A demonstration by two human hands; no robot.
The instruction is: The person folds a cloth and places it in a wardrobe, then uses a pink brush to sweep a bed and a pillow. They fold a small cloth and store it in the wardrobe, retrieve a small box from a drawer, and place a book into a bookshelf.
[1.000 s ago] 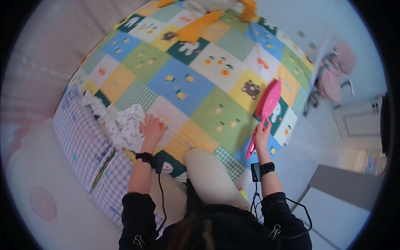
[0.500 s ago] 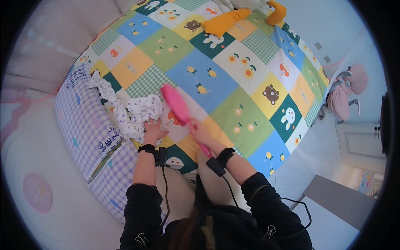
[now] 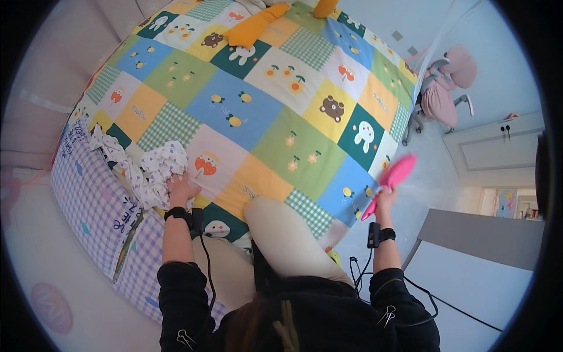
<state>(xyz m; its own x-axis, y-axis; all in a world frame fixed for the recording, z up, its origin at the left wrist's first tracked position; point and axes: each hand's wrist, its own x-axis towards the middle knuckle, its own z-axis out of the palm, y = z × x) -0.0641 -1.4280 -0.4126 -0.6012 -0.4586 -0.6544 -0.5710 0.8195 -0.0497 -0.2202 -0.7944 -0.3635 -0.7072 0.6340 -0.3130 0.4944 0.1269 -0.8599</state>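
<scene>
Patchwork bedding (image 3: pixel 240 111) in blue, green, yellow and white squares spreads over the bed, printed with bears, rabbits and fruit. Nearest are the person's legs in pale trousers (image 3: pixel 287 234), one knee resting on the bed. Each wrist wears a black band with a cable. At the left, a purple checked pillow (image 3: pixel 94 193) lies along the bed's edge, and beside it is a crumpled white cloth (image 3: pixel 167 159) with purple spots. The left hand (image 3: pixel 183 189) rests at the cloth's near edge, its fingers open and touching it, the thumb set apart. The right hand (image 3: pixel 385 202) has its fingers closed around the handle of a pink brush (image 3: pixel 399 171), held out at the bed's right edge, its head blurred and pointing away from the body. To the right is a grey and white cabinet (image 3: pixel 463 270). Farther off, an orange object (image 3: pixel 252 26) lies across the bedding, and a pink chair (image 3: pixel 443 102) stands beyond the bed's right side.
</scene>
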